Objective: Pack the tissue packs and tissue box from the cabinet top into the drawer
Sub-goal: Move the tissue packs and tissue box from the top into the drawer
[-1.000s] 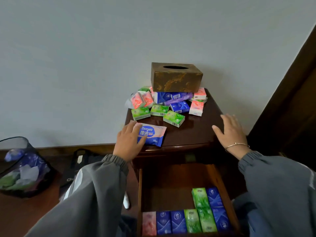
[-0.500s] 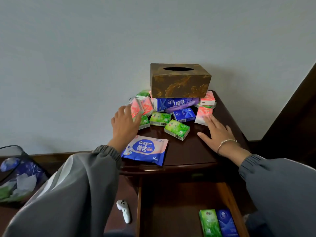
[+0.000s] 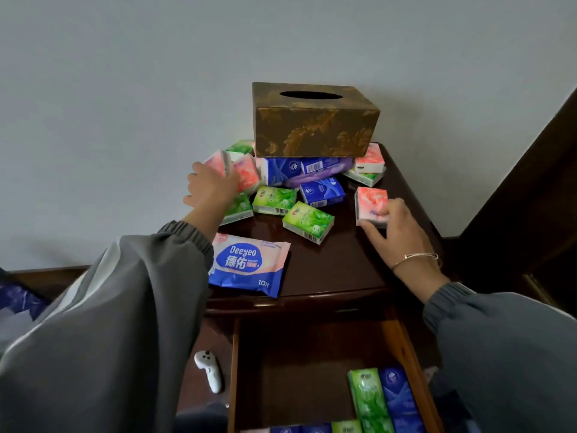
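Observation:
A brown-gold tissue box sits on a pile of small tissue packs at the back of the dark cabinet top. My left hand reaches into the pile's left side and its fingers close around a pink pack. My right hand grips another pink pack at the right, tilted up on its edge. Green packs and a blue pack lie between the hands. A flat blue-pink wipes pack lies at the front left. The open drawer below holds green and blue packs.
A white controller lies on the floor left of the drawer. A dark wooden panel rises at the right. The wall stands right behind the cabinet. A dark bin with blue contents shows at the far left.
My left hand has moved from the wipes pack up to the pink packs at the pile's left. My right hand has slid forward and taken hold of the pink pack at the right.

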The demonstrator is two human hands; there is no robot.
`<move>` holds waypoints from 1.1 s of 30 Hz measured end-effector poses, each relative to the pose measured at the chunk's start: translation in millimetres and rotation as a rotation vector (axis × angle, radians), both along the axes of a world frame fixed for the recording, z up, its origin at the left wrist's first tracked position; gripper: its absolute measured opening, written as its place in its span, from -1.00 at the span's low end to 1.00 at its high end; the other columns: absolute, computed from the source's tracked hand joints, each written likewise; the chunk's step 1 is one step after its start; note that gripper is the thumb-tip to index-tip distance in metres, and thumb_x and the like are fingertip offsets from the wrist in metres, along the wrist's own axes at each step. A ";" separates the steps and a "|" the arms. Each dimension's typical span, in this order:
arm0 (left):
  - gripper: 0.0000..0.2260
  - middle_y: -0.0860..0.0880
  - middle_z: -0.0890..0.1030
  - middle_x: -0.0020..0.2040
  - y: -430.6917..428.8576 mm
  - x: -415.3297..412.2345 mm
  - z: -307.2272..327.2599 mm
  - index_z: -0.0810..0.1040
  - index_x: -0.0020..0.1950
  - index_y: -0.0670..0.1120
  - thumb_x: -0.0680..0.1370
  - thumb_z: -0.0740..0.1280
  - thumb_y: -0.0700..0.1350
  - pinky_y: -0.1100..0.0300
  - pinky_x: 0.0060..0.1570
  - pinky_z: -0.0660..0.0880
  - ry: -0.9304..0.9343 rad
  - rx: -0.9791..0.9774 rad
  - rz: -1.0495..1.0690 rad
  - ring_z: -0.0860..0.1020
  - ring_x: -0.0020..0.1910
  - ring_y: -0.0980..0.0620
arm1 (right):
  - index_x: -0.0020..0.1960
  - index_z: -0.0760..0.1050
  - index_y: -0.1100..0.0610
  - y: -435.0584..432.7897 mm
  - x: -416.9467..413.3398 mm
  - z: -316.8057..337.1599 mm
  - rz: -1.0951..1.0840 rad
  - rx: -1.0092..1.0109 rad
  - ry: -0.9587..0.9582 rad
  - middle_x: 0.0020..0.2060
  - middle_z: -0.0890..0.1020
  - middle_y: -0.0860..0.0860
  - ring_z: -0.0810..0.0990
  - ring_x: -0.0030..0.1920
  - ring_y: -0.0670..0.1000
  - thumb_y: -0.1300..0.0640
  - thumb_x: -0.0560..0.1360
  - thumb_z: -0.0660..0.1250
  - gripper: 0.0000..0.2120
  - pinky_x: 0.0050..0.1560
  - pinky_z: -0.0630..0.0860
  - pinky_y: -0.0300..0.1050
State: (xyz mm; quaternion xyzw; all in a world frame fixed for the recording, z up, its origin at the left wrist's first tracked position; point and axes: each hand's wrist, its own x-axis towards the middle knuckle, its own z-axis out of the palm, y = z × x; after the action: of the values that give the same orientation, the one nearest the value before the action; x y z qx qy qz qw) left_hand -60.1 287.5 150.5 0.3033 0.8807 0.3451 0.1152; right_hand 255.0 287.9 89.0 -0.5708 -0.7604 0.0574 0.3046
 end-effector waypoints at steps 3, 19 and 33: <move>-0.40 -0.20 0.30 0.35 -12.1 1.2 7.8 0.23 0.42 -0.22 0.47 0.35 -0.01 -0.05 0.20 0.43 -0.024 0.129 -0.015 0.41 0.27 -0.21 | -0.03 0.30 0.16 0.4 1.0 -0.7 -0.031 0.001 0.028 -0.05 0.53 0.15 0.55 -0.09 0.23 -0.10 0.43 0.36 -0.61 -0.27 0.29 -0.11; -0.63 -0.09 0.61 0.01 -157.9 39.9 3.3 0.45 0.18 -0.09 0.55 0.25 0.16 0.16 -0.23 0.46 -0.772 0.273 -0.237 0.59 -0.10 0.00 | 0.28 0.42 0.15 -49.6 -11.3 20.8 0.043 -0.118 -0.209 0.24 0.42 0.18 0.52 0.06 0.28 0.05 0.44 0.37 -0.55 0.05 0.49 0.08; -0.48 -0.14 0.68 0.03 -193.0 101.5 8.0 0.65 0.09 -0.05 0.53 0.16 0.33 0.05 -0.03 0.59 -1.368 0.321 -0.534 0.67 0.00 -0.04 | 0.37 0.35 0.04 -172.4 -71.4 95.2 0.582 -0.247 0.259 0.32 0.46 -0.07 0.45 0.28 -0.11 0.17 0.46 0.36 -0.50 0.24 0.38 -0.29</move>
State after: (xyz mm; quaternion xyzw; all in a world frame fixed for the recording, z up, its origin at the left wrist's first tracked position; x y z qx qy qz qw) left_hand 41.4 94.5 158.5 0.2375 0.4482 0.5410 0.6709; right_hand 183.6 115.5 184.2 -0.3505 -0.8337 0.3054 0.2980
